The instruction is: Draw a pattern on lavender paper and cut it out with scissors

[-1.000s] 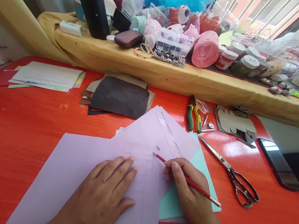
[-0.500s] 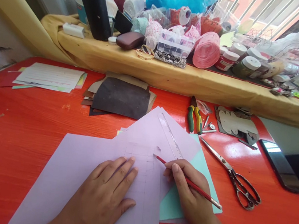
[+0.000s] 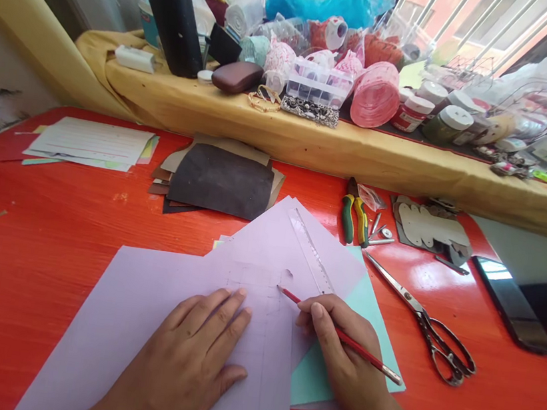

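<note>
My left hand (image 3: 198, 350) lies flat on a lilac paper sheet (image 3: 103, 310), its fingers a little apart. Faint pencil lines run across the sheet beyond and beside the fingertips. Pinched in my right hand (image 3: 348, 349) is a red pencil (image 3: 365, 353), its tip touching the sheet near the right end of the drawn lines. Under my right hand are more lilac paper and a mint green sheet (image 3: 319, 372). A clear ruler (image 3: 310, 250) lies on the lilac paper just beyond my right hand.
Scissors (image 3: 418, 308) and a phone (image 3: 512, 304) lie on the right of the red table (image 3: 16, 279). Pliers (image 3: 357, 216), dark sheets (image 3: 223, 181) and lined paper (image 3: 90, 140) are farther back. Jars and a clear box (image 3: 317, 84) crowd the cloth-covered ledge behind.
My right hand and the pencil tip have shifted slightly to the left over the drawn lines. My left hand stays in place.
</note>
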The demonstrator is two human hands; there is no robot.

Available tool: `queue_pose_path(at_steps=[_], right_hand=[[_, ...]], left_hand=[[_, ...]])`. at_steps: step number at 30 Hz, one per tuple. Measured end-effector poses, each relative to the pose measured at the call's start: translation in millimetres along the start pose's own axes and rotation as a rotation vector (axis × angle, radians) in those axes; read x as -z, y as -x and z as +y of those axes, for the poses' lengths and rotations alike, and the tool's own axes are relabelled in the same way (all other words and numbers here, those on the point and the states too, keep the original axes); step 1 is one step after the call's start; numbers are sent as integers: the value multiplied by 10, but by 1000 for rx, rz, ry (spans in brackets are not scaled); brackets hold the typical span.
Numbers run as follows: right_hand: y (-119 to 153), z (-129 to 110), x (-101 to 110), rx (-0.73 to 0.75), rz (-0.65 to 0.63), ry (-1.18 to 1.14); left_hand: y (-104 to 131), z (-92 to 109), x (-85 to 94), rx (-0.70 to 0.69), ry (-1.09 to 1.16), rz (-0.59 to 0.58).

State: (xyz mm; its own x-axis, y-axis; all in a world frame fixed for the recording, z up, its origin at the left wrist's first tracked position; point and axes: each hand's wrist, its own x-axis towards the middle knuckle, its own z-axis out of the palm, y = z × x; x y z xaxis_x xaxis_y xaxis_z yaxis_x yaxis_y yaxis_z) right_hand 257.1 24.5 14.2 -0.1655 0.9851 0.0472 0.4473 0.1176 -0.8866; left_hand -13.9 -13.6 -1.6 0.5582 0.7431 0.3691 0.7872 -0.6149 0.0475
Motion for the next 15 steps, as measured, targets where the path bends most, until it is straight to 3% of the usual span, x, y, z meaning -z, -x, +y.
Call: queue_pose_path(at_steps=[15], right_hand=[[5,19,1,27,1,1]], left_hand=[[-12,-3,-5,-16,12,7]])
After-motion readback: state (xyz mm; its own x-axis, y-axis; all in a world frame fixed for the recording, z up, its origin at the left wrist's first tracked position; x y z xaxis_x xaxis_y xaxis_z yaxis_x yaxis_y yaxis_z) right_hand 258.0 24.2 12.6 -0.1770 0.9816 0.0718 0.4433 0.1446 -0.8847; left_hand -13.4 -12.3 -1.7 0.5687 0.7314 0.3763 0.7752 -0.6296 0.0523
